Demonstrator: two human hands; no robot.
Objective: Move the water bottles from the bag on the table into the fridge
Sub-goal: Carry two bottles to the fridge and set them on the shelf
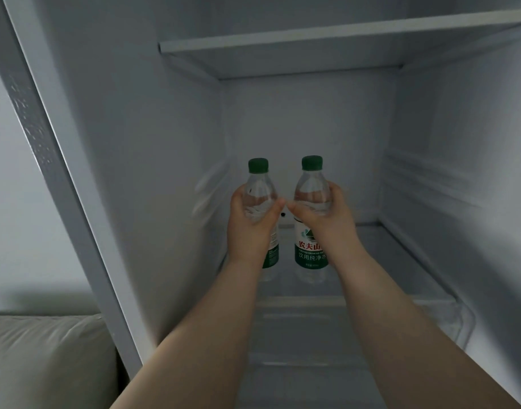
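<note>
- Left hand [250,219]: fingers and thumb wrapped round the clear upper body of the left water bottle [258,190]. Thumb lies across the front, pointing to the right bottle.
- Right hand [324,216]: same grip on the right water bottle [311,188], thumb across the front pointing left, fingers curled round the far side.
- The two thumb tips are close together in the gap between the bottles; can't tell if they touch.
- Both bottles are upright and side by side, near each other but apart. Each green cap [258,165] sticks out above its hand, and each green label [309,252] sits below the grip.
- The left bottle's label is mostly hidden behind the left wrist. The right bottle's label faces the camera and carries Chinese print.
- Both bottles are inside the fridge [153,143], towards the back of the compartment and left of centre, nearer the left wall.
- Their bases are at the level of the glass shelf [406,261]; can't tell whether they rest on it or sit just above.
- Both forearms reach in over the front part of that shelf.
- Upper shelf [312,36] runs across well above the caps.
- Outside the fridge, bottom left: a light-coloured sofa [46,355] against a plain wall.
</note>
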